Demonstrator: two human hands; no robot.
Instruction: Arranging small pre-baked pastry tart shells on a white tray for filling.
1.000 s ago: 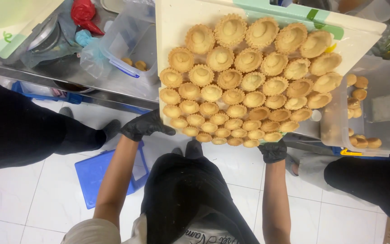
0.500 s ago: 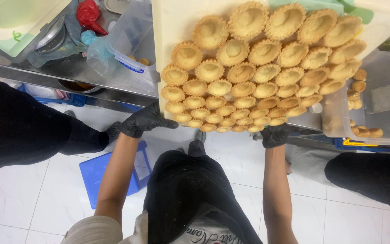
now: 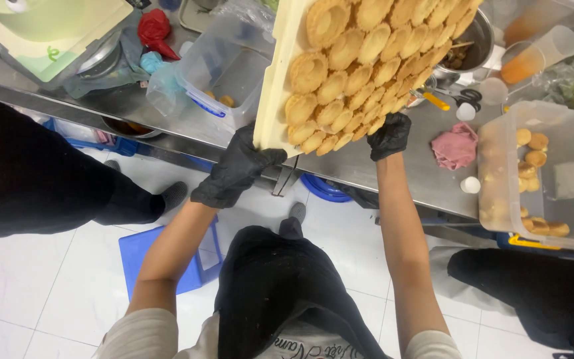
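A cream-coloured tray (image 3: 272, 106) packed with several golden fluted tart shells (image 3: 343, 80) is tilted up above the steel counter (image 3: 406, 159). My left hand (image 3: 234, 169), in a black glove, grips the tray's near left corner. My right hand (image 3: 388, 135), also in a black glove, holds the tray's near edge on the right, among the lowest shells. The tray's far end runs out of the top of the view.
A clear plastic tub (image 3: 543, 176) with several tart shells sits at the counter's right. Another clear tub (image 3: 224, 73) stands left of the tray. Scissors (image 3: 460, 100), a pink cloth (image 3: 455, 146) and a metal pot (image 3: 473, 40) lie behind. People in black stand at both sides.
The tray has swung to the right and tipped up steeply. Both hands stayed on its near edge and moved closer together.
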